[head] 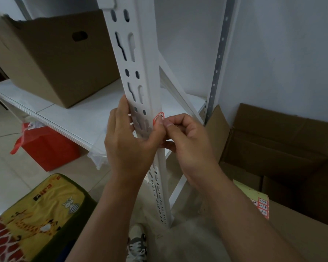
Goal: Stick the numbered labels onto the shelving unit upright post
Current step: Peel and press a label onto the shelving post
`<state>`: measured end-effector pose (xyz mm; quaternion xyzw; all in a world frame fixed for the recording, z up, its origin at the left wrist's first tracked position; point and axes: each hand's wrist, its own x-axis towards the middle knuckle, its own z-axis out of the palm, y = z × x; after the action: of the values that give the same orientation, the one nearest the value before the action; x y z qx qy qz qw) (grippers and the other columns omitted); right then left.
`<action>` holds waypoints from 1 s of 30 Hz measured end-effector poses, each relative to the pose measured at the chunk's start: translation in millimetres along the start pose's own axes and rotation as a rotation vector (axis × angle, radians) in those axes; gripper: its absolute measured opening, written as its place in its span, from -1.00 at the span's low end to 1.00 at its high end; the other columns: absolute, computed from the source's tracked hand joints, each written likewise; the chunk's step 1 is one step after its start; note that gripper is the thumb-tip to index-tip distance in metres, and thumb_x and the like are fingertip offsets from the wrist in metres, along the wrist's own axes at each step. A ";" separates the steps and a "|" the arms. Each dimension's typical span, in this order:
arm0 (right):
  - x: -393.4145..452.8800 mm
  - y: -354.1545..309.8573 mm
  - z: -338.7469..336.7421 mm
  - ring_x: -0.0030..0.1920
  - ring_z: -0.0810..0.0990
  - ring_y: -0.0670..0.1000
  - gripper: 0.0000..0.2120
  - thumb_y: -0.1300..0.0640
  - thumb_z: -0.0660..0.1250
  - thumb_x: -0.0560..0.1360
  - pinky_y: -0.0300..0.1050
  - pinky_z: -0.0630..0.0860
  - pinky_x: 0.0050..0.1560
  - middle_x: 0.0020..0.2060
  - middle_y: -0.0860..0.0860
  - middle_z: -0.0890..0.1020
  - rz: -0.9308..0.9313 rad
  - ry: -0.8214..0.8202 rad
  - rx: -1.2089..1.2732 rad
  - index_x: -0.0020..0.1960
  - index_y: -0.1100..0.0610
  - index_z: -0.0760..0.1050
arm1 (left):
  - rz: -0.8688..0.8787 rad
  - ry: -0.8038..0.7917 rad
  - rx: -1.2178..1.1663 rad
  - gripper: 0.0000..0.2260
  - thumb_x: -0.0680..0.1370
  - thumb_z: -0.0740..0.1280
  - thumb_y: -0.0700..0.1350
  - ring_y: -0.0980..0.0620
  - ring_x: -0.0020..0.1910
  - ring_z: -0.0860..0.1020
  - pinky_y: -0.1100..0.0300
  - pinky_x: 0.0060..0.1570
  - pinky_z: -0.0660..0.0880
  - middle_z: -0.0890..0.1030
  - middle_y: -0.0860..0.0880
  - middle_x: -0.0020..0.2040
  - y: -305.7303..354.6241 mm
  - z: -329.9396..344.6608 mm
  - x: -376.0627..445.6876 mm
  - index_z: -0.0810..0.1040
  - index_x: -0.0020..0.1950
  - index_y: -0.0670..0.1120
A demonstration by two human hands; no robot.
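1. The left hand [127, 140] is wrapping around the white slotted upright post [138, 72] from the left: its fingers are lying along the perforated face, and its thumb is reaching across to press on the lower part of a red-bordered label [158, 118].
2. The right hand [187, 137] is closing in from the right, with its fingers curled and its thumb and forefinger pinched together just beside the label; whether they are gripping the label's edge or a scrap of backing I cannot tell.
3. The label is sitting on the post's right front corner, just above the hands, with handwritten digits too blurred to read. Its top appears to be lying against the metal, though the lower part is hidden under the thumb.
4. The sheet of remaining numbered labels [261, 207] is lying on the cardboard box [292, 224] at lower right, well apart from the post.
5. Risks, as I judge them:
   - The label is straddling a corner, so it may crease or lift at the fold if it is not rubbed down on both faces.
   - It is sitting close to a slot, so a slip sideways could leave an edge hanging over the opening and peeling.
   - Pulling with the pinching fingers while the thumb is pressing could tear or skew it.
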<state>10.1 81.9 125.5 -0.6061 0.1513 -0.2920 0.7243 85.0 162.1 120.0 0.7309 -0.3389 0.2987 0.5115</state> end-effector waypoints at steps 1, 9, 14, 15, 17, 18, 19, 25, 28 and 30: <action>-0.2 0.1 -0.1 -0.26 0.64 -0.08 -0.89 0.20 0.26 0.57 -0.19 0.63 -0.15 -0.30 -0.02 0.64 0.001 0.010 -0.003 -0.05 0.23 0.53 | -0.012 0.004 0.004 -0.40 0.48 0.36 0.13 -0.04 -0.01 0.58 0.14 -0.16 0.61 0.55 -0.15 0.06 0.4 0.3 0.0 0.41 0.33 -0.28; -1.6 0.7 -7.8 -0.34 0.61 -0.11 -0.91 0.21 0.25 0.57 -0.15 0.64 -0.15 -0.41 -0.08 0.61 0.039 0.079 -0.049 -0.05 0.19 0.52 | -0.054 -0.005 0.020 -0.29 0.47 0.37 0.09 0.11 0.01 0.47 0.07 -0.17 0.60 0.49 -0.16 0.16 1.2 2.7 -0.2 0.22 0.48 -0.25; -4.3 1.6 -8.8 -0.34 0.60 -0.07 -0.90 0.21 0.24 0.57 -0.11 0.63 -0.15 -0.41 -0.04 0.59 0.049 0.085 -0.066 -0.07 0.20 0.52 | -0.110 0.006 0.004 -0.30 0.47 0.41 0.08 0.20 0.11 0.41 0.27 -0.03 0.53 0.47 -0.13 0.23 8.1 7.8 1.0 0.23 0.47 -0.22; -4.9 2.0 -9.1 -0.33 0.60 -0.06 -0.90 0.21 0.24 0.57 -0.11 0.63 -0.15 -0.41 -0.03 0.59 0.052 0.086 -0.069 -0.08 0.19 0.52 | -0.125 0.009 0.009 -0.32 0.47 0.41 0.04 0.22 0.10 0.39 0.39 -0.01 0.48 0.47 -0.14 0.23 10.3 9.5 1.2 0.24 0.46 -0.23; -5.7 2.8 -9.9 -0.33 0.60 -0.05 -0.89 0.21 0.24 0.57 -0.10 0.63 -0.15 -0.40 -0.02 0.60 0.060 0.090 -0.071 -0.08 0.19 0.52 | -0.142 0.009 0.028 -0.35 0.47 0.41 -0.01 0.25 0.08 0.34 0.58 -0.02 0.35 0.48 -0.16 0.20 13.2 11.4 1.4 0.26 0.43 -0.27; -6.4 3.1 -10.3 -0.33 0.60 -0.05 -0.89 0.21 0.24 0.57 -0.10 0.63 -0.15 -0.40 -0.02 0.60 0.067 0.095 -0.076 -0.07 0.19 0.52 | -0.145 0.011 0.036 -0.36 0.47 0.41 -0.01 0.24 0.08 0.33 0.62 -0.02 0.31 0.48 -0.17 0.19 14.1 11.3 1.1 0.27 0.42 -0.28; -6.8 3.4 -11.2 -0.32 0.60 -0.05 -0.89 0.20 0.25 0.57 -0.11 0.64 -0.15 -0.39 -0.02 0.60 0.071 0.102 -0.086 -0.06 0.19 0.53 | -0.150 0.013 0.037 -0.35 0.46 0.41 0.00 0.23 0.08 0.35 0.61 -0.03 0.32 0.48 -0.16 0.20 14.9 11.3 1.1 0.27 0.42 -0.26; -8.4 3.2 -17.2 -0.32 0.59 -0.06 -0.89 0.20 0.25 0.57 -0.13 0.63 -0.17 -0.37 0.00 0.60 0.079 0.125 -0.113 -0.07 0.20 0.53 | -0.199 -0.015 0.006 -0.38 0.47 0.38 0.16 -0.01 0.00 0.58 0.24 -0.11 0.58 0.50 -0.07 0.13 20.2 8.3 5.7 0.22 0.36 -0.11; -10.7 3.3 -19.5 -0.34 0.59 -0.09 -0.89 0.21 0.24 0.57 -0.17 0.62 -0.19 -0.40 -0.06 0.59 0.074 0.126 -0.132 -0.07 0.20 0.53 | -0.217 -0.007 0.020 -0.42 0.48 0.37 0.12 -0.01 -0.05 0.58 0.27 -0.16 0.56 0.50 -0.06 0.09 22.6 10.1 7.0 0.21 0.34 -0.12; -12.5 2.3 -21.2 -0.34 0.59 -0.09 -0.89 0.21 0.24 0.57 -0.19 0.62 -0.21 -0.41 -0.06 0.59 0.071 0.123 -0.136 -0.07 0.20 0.52 | -0.217 -0.021 0.011 -0.40 0.48 0.38 0.13 0.02 -0.03 0.57 0.28 -0.13 0.55 0.49 -0.05 0.10 21.4 8.7 6.5 0.20 0.35 -0.11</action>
<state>-11.3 73.0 117.0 -0.6292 0.2362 -0.2919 0.6805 72.5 147.3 134.2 0.7694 -0.2614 0.2355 0.5332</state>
